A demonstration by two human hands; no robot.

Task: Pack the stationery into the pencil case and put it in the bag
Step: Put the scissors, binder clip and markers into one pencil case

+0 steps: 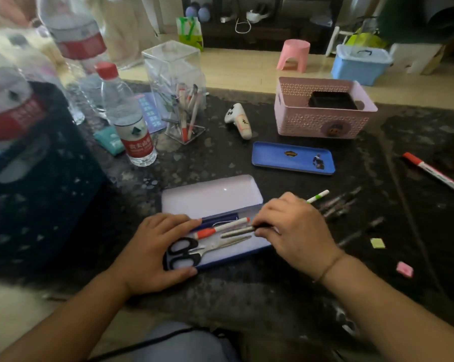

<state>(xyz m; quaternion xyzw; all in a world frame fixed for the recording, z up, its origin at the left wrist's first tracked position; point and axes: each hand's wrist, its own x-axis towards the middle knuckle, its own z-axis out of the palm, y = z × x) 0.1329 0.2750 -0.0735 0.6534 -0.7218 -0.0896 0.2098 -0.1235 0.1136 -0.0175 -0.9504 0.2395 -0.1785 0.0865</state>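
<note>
Black-handled scissors (182,253), blue lid (292,158), pink perforated basket (322,121).

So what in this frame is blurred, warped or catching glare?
Head view: the red-labelled plastic water bottles at left are blurred and bowed by the wide lens; a small glare spot sits on the open pencil case's white lid; both hands are sharp.

Both forearms are bare with no sleeves visible, the right hand (296,231) carries a thin brown cord bracelet (327,267) at the wrist, the left hand (158,254) wears nothing, and light blue-grey trousers (178,343) cover the lap.
</note>
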